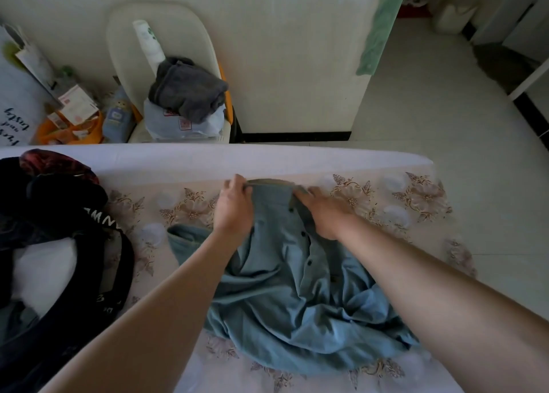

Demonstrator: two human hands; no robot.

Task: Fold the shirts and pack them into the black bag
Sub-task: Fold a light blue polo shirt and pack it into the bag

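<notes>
Bed [386, 202]: floral sheet, landmark. Shirt [282, 297]: blue, buttoned, rumpled, lying at the bed's centre with its collar toward the far edge. Bag [53, 202]: black, on the bed's left side, apart from the shirt. Left hand [234, 208]: fingers curled, pinching the collar's left end. Right hand [323, 211]: on the collar's right end, fingers nearly straight; grip cannot be determined.

Only one view: a wide-angle camera worn on the person's head. It faces forward and steeply down, close above the white mattress with brown flower-print cover [297, 159] — the black fabric bag [123, 262] on the mattress's left part is cut by the frame edge.
</notes>
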